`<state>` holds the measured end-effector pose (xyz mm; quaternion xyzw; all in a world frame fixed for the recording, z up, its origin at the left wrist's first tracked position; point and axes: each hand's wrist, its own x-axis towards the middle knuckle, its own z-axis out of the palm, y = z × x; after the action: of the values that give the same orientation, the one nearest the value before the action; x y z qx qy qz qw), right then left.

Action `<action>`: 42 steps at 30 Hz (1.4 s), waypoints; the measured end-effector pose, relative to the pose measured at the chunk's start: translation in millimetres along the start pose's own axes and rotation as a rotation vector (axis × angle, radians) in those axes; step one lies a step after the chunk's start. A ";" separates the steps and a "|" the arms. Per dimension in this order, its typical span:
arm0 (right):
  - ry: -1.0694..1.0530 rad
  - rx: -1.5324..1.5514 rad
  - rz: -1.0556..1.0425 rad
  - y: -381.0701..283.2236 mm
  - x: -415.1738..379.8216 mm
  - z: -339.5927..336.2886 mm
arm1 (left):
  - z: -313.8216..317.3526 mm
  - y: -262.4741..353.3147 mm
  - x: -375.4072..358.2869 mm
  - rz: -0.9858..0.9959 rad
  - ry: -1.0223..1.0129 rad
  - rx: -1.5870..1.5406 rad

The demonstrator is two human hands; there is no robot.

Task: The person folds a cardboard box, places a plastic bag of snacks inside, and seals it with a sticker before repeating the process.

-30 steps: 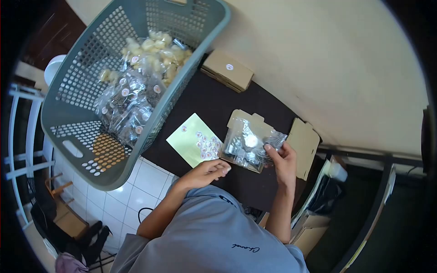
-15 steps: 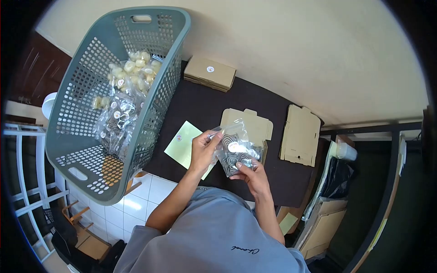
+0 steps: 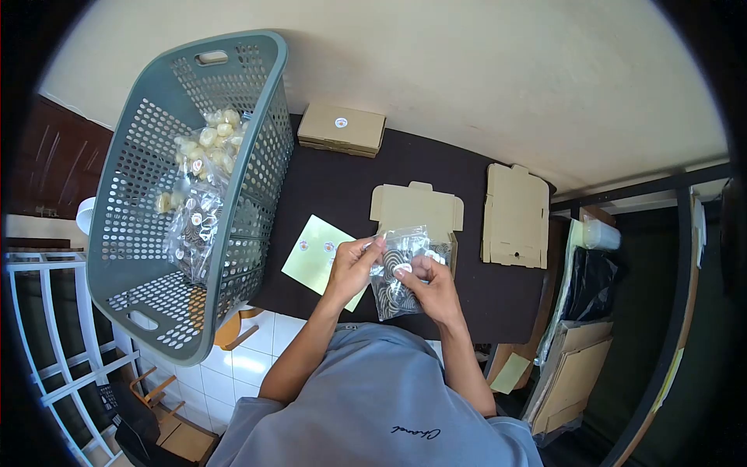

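A clear plastic bag [image 3: 397, 297] of dark, striped spiral pieces hangs between my hands, over the dark table. My left hand [image 3: 352, 271] pinches its upper left edge. On the right side, my right hand [image 3: 436, 289] grips it with the thumb lying on a round white sticker [image 3: 401, 270]. Just behind the bag lies an unfolded cardboard box [image 3: 418, 206] with its flap up; the bag hides its near part, where more dark packed pieces show. Left of my left hand is a pale green sticker sheet [image 3: 310, 265] with a few round stickers.
A large green-grey basket [image 3: 268, 148] at the left holds bags of pale round pieces [image 3: 210, 140] and dark spiral ones [image 3: 194, 222]. Closed boxes [image 3: 341, 128] are stacked at the back, a flat box [image 3: 515, 218] lies right. Shelving [image 3: 677, 311] stands beyond the table's right end.
My right thumb has moved up from the bag's lower part onto the round sticker. The bag now hangs more upright. The whole view has shifted slightly.
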<state>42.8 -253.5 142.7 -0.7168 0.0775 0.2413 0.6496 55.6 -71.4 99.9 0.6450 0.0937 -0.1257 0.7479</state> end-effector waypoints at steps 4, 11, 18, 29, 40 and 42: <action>-0.071 0.106 0.144 15.7 -6.7 -4.1 | -3.2 -11.2 -1.7 -0.031 -0.035 -0.102; -0.086 0.368 -0.020 39.5 -7.6 -10.9 | -26.2 -10.0 -7.8 -0.129 -0.252 0.169; -0.033 -0.009 -0.134 46.4 -5.4 14.4 | -27.2 -14.2 -18.6 -0.167 -0.452 0.293; -0.133 0.362 -0.133 19.8 -20.5 -0.3 | -50.6 39.3 -49.4 0.176 -0.043 0.264; -0.358 -0.221 -0.436 -126.6 -11.9 45.5 | -126.2 178.6 -197.4 0.471 0.385 0.373; -0.310 -0.280 -0.449 -151.7 3.5 41.9 | -166.2 180.1 -231.5 0.582 0.710 0.470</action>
<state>100.0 -190.3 275.0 -0.7533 -0.2169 0.2068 0.5855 -105.2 133.0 314.4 0.7980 0.1277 0.2966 0.5088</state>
